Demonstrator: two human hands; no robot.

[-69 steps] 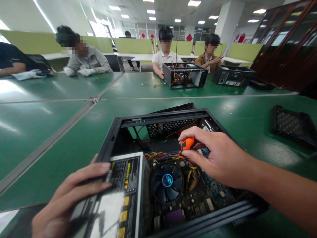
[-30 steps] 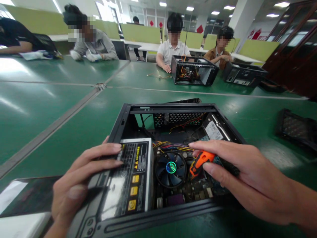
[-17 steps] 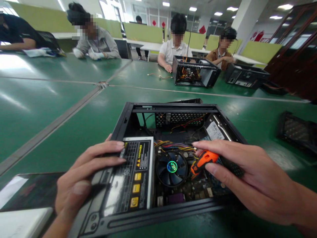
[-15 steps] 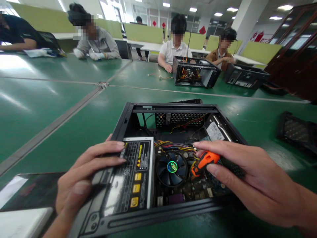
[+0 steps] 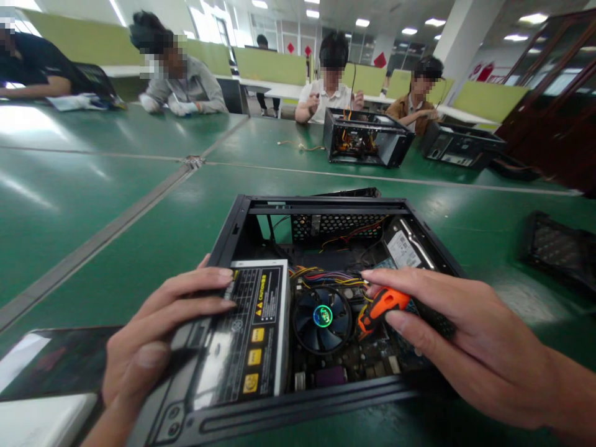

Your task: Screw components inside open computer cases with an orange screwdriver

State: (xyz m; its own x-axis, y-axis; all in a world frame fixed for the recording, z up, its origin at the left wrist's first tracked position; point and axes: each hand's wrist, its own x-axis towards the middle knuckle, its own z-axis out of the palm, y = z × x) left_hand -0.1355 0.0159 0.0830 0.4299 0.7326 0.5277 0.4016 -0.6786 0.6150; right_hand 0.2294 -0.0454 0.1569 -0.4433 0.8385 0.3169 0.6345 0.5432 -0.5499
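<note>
An open black computer case (image 5: pixel 321 400) lies on the green table in front of me, with a labelled power supply (image 5: pixel 223 360) at its left side. My left hand (image 5: pixel 149 335) rests there, two fingers stretched flat over the label and the thumb bent near the case's edge. Between thumb and fingers, my right hand (image 5: pixel 475 341) pinches an orange-and-black screwdriver (image 5: pixel 388 308) by its handle, tilted over the motherboard (image 5: pixel 372 357). Its tip cannot be made out. Just left of it is a black cooling fan (image 5: pixel 322 318); coloured wires (image 5: pixel 333 276) run behind the fan.
A metal drive (image 5: pixel 403 248) with a white label sits inside the case. A dark vented panel (image 5: pixel 561 245) lies to the right, a white object (image 5: pixel 44 419) at near left. Across the table, people work, two beside other open cases (image 5: pixel 367 139).
My hands keep almost the same places on the power supply and screwdriver. Across the table, the person in white has raised their hands above the other case.
</note>
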